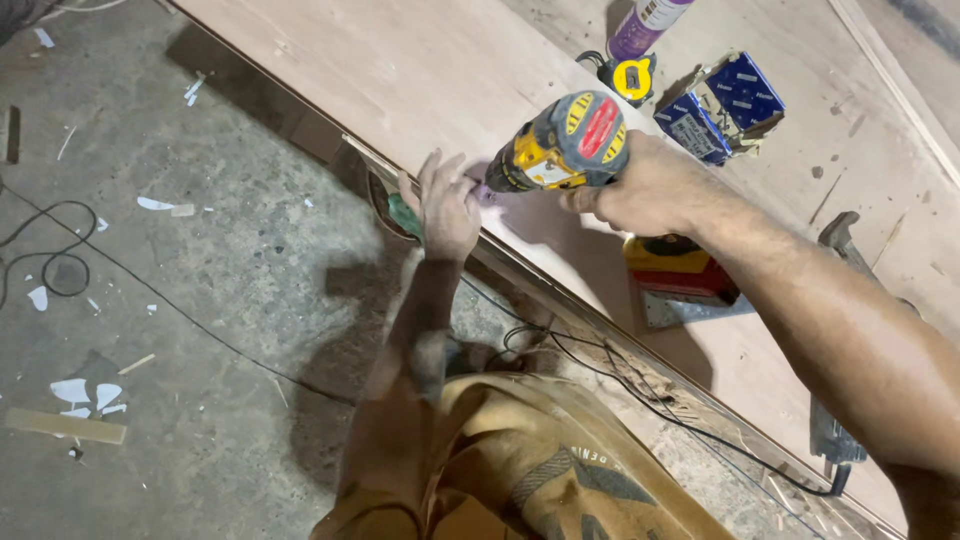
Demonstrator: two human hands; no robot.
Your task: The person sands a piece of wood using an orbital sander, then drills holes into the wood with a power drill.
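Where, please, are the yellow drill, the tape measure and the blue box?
yellow drill (565, 145), head view, on its body.
tape measure (631, 78), head view, on its yellow case.
blue box (745, 92), head view, on its top face.

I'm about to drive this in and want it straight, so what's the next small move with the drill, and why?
Probably steady the drill square to the board and squeeze gently. The right hand already holds it with its tip close to the board's edge, right beside the left hand's fingers, so a slow start seems safest. Whether a screw sits at the tip is too small to tell.
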